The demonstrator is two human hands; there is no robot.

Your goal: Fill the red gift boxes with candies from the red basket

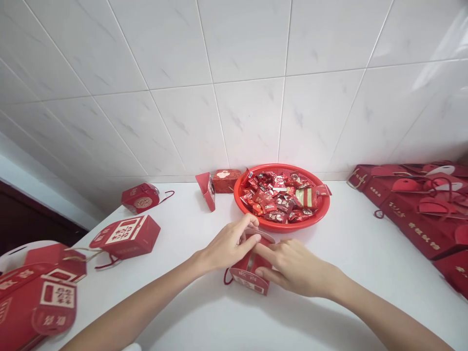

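A small red gift box (248, 282) with a dark red cord loop stands on the white table in front of me. My left hand (234, 243) bends over its far left side, with thumb and fingers closed on the upper flap. At the box's right side my right hand (288, 263) grips the edge, its thumb on the front and its index finger reaching across the top. Between the hands a narrow gap shows in the top of the box. Just behind it sits a red plastic basket (239, 195) heaped with wrapped sweets (276, 202).
Several red gift boxes (126, 236) lie along the left side. At the right, rows of red boxes (409, 209) with cords reach the wall. A folded red card (206, 191) and a small red packet (226, 181) rest by the tiled wall (248, 112).
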